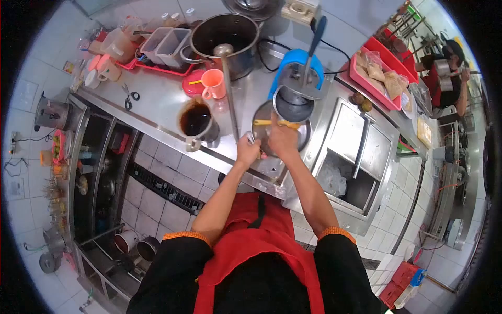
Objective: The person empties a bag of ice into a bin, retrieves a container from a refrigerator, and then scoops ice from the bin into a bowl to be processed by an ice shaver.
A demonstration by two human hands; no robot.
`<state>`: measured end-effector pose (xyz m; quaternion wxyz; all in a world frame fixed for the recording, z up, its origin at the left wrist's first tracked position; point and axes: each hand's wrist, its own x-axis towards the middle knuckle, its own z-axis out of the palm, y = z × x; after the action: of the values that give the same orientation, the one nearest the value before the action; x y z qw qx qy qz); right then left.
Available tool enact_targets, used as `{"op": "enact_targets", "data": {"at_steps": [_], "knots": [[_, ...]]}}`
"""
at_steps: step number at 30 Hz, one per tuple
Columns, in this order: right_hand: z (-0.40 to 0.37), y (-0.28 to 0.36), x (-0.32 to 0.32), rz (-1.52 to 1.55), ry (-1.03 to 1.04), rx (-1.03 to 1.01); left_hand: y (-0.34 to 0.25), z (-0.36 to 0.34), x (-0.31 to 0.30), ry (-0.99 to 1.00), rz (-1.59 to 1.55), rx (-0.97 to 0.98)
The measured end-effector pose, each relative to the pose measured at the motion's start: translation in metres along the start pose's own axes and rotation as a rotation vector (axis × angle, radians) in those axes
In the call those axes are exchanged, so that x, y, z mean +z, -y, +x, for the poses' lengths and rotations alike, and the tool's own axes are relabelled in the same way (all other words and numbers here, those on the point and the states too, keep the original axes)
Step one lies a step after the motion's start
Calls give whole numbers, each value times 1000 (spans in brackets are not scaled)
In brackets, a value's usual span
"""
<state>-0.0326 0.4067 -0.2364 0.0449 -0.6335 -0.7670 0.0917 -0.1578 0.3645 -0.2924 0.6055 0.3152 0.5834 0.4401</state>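
My left hand (248, 149) is closed at the left edge of a round steel pan (260, 111), and what its fingers hold is too small to make out. My right hand (283, 137) reaches over the pan, closed around a yellow utensil (291, 124) that lies across it; the hand hides part of the utensil. Just above is a steel pot (294, 111) on its side or tilted, in front of a blue stand (315, 70) with a long dark-handled lever (317, 36). A long ladle handle (229, 99) ends close to my left hand.
Left of my hands stand a steel jug (210, 132) of dark liquid and a pink cup (213, 82). A large pot (225, 31) and scissors (129, 98) lie farther back. On the right are a steel chest with an open lid (348, 131), a red tray (384, 86) of bags and another person (451, 86).
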Motion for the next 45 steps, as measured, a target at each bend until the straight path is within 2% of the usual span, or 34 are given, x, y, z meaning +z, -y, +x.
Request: {"op": "enact_targets", "data": {"at_steps": [1, 2, 3, 4, 5, 6, 7, 8, 9, 10, 11, 12, 13, 15, 16, 18, 19, 21, 22, 24, 25, 26, 28, 29, 30, 31, 32, 33, 34, 37, 39, 43, 44, 45], "knots": [[0, 7, 0, -6, -1, -8, 3, -3, -7, -31, 117, 38], [-7, 8, -1, -47, -12, -29, -41, -34, -4, -58, 118, -98], [-16, 9, -3, -89, -20, -57, -49, -47, -11, 52, 107, -42], [-35, 14, -19, -111, -55, -64, -42, -54, -15, 73, 144, -2], [-58, 17, -41, -130, -100, -66, -47, -66, -15, 143, 374, 66], [-86, 17, -50, -211, -90, 60, -69, -86, -13, 304, 391, 25], [-119, 8, -60, -32, -117, 122, -51, -93, -6, 367, 436, 369], [-160, -4, -66, -77, -119, 204, -36, -99, 4, 466, 391, 776], [-193, 15, -106, -57, -148, 262, -49, -117, 17, 636, 539, 726], [-233, 17, -122, -64, -140, 261, -32, -124, 33, 862, 429, 762], [-268, 37, -140, -85, -164, 419, -27, -134, 48, 918, 449, 986], [-298, 53, -145, -229, -73, 577, -36, -147, 55, 923, 527, 1173], [-338, 56, -143, -340, 84, 647, -36, -155, 66, 924, 510, 1182], [-367, 93, -149, -304, -33, 797, -34, -170, 88, 1032, 696, 1475], [-377, 99, -151, -319, -31, 810, -34, -174, 94, 1038, 675, 1479], [-393, 113, -153, -408, -210, 905, -33, -183, 99, 1040, 509, 1362], [-399, 110, -150, -418, -213, 923, -30, -187, 99, 1056, 494, 1369], [-408, 95, -138, -188, -592, 893, -13, -188, 96, 935, 102, 831], [-389, 102, -149, -359, -579, 779, 17, -184, 102, 741, 46, 748], [-354, 100, -152, -256, -624, 669, -24, -166, 52, 981, 80, -287], [-338, 94, -146, -137, -608, 641, -31, -163, 33, 831, 71, -338], [-313, 96, -145, -79, -568, 590, 0, -148, 23, 820, 83, -412], [-272, 81, -117, -95, -516, 395, -8, -130, -4, 525, 106, -390], [-252, 74, -103, -76, -432, 372, 9, -111, -15, 530, 43, -411], [-226, 67, -84, -82, -475, 276, -7, -105, -23, 405, 52, -322], [-199, 64, -73, -59, -501, 199, 32, -82, -23, 300, 122, -166], [-177, 63, -65, 12, -472, 161, -20, -86, -28, 277, 79, -250], [-157, 59, -54, 16, -455, 137, 39, -53, -24, 241, 70, 78], [-139, 53, -42, -9, -455, 114, 1, -52, -23, 290, -155, -230], [-95, 34, -20, 30, -487, 42, -12, -24, -9, 362, -250, -143], [-80, 38, -25, -16, -328, 216, -19, -11, 1, 368, -231, -186], [-90, 52, -37, 58, -396, 338, -25, -10, -7, 318, -242, -215], [-99, 60, -40, 214, -292, 437, -38, -25, -16, 196, -187, -220], [-106, 65, -41, 369, -198, 543, -23, -23, -32, 245, -106, -145]]}}
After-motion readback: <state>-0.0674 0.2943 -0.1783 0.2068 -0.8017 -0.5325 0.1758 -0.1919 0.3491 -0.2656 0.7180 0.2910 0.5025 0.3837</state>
